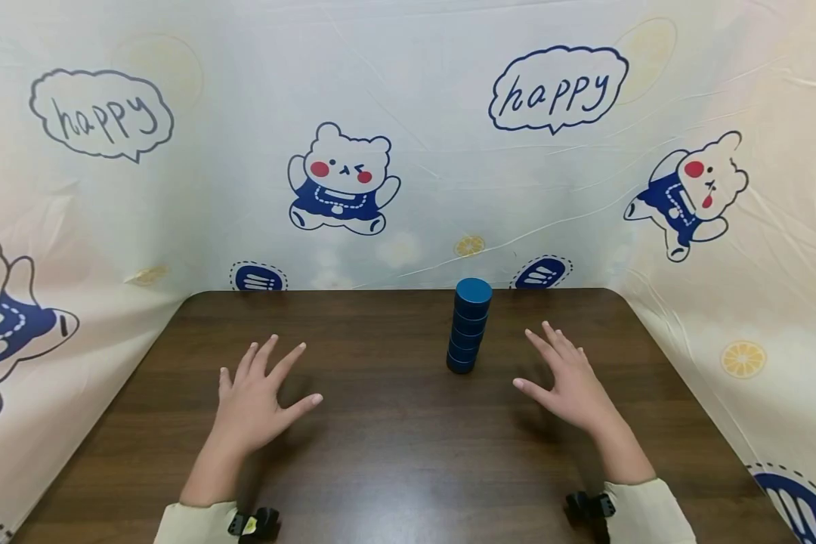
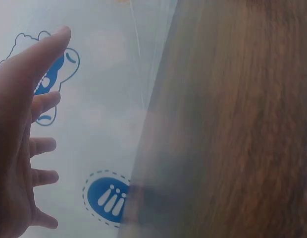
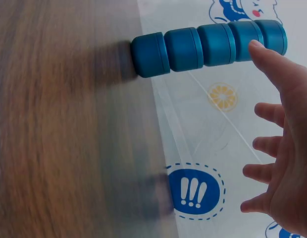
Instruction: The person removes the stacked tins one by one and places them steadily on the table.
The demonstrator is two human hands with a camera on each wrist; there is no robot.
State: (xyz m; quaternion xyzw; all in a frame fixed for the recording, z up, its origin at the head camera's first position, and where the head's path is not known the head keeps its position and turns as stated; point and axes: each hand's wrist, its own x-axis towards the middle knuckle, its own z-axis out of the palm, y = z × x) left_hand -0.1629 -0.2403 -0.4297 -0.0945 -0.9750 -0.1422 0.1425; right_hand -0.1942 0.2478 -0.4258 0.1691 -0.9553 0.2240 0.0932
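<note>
A tall stack of several blue round tins (image 1: 469,325) stands upright on the brown wooden table (image 1: 394,453), right of its middle and toward the back. In the right wrist view the blue tins (image 3: 183,49) appear sideways, one on another, with rounded bottoms and thin seams. My right hand (image 1: 567,381) hovers to the right of the stack with fingers spread, apart from it and holding nothing. Over the left part of the table my left hand (image 1: 251,400) is also spread and holds nothing. Its wrist view shows the left hand (image 2: 17,129) with straight fingers.
Behind the table and along both sides hangs a pale curtain (image 1: 435,91) printed with bears, "happy" bubbles and orange slices. The table's back edge lies just beyond the tins. Black wrist cameras sit at both cuffs, the left camera (image 1: 258,523) and the right camera (image 1: 588,506).
</note>
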